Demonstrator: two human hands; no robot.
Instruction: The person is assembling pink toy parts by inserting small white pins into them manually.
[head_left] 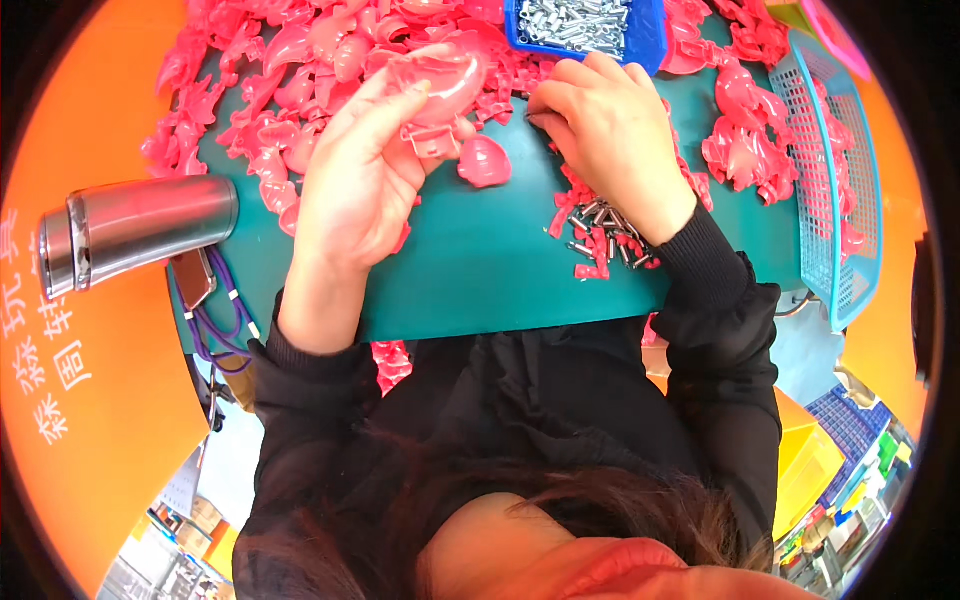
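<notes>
My left hand (pixel 345 200) is closed on a curved, shiny pink plastic shell (pixel 458 85), with the thumb on its near side. Just right of that shell lies a small rounded pink piece (pixel 485 162) on the green mat (pixel 480 285). My right hand (pixel 620 130) is over the mat with thumb and forefinger pinched together; what sits between the fingertips is too small to name. Below the right wrist is a small pile of metal pins (pixel 600 222) mixed with pink scraps (pixel 592 270). Beyond that hand stands a blue tray (pixel 647 45) of silvery metal parts (pixel 575 22).
A heap of pink plastic parts (pixel 310 50) covers the far left of the mat. More pink parts (pixel 745 135) lie at the right, beside a light-blue basket (pixel 815 190). A steel flask (pixel 155 228) lies at the left edge, near a purple cord (pixel 235 300).
</notes>
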